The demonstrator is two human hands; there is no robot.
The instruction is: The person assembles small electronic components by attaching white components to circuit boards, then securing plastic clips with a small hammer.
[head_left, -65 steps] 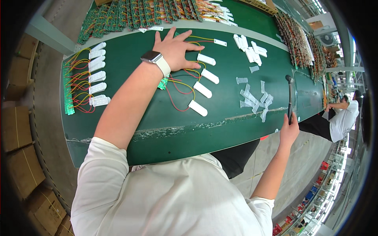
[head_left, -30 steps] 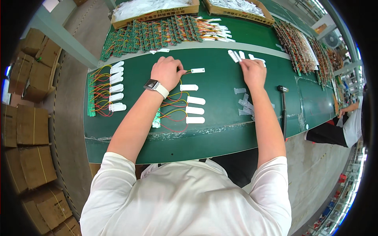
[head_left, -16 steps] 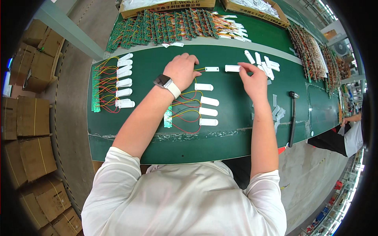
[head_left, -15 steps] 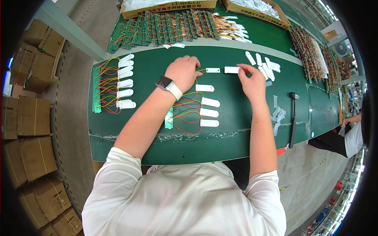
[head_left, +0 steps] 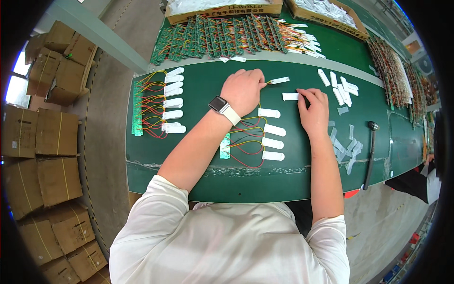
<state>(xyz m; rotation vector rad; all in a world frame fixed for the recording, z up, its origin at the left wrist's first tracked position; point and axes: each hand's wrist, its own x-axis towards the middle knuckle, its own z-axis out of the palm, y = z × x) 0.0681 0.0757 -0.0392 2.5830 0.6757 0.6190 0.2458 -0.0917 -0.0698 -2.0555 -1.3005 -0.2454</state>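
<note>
My left hand (head_left: 243, 92) is closed in a pinch on the yellow and red wires of a small white strip (head_left: 280, 80), which tilts up over the green table. Just to the right, my right hand (head_left: 314, 111) holds a slim white plastic case (head_left: 290, 96) by its right end, below and apart from the strip. Nearer me lies a green circuit board (head_left: 225, 146), partly under my left forearm. Its wires run to several white cases (head_left: 273, 143) in a column. Farther left, another green board (head_left: 137, 109) is wired to a column of white cases (head_left: 173, 102).
Loose white cases (head_left: 343, 89) lie in a pile to the right, with clear film pieces (head_left: 349, 150) nearer me. Beside them is a black-handled hammer (head_left: 371, 156). Wired circuit boards (head_left: 213, 40) and a carton of white parts (head_left: 227, 13) stand behind. Another person (head_left: 416, 182) is at far right.
The view has shifted, so the table sits farther right. The strip at my left hand has risen and tilted. My right hand has brought the case slightly left and nearer me.
</note>
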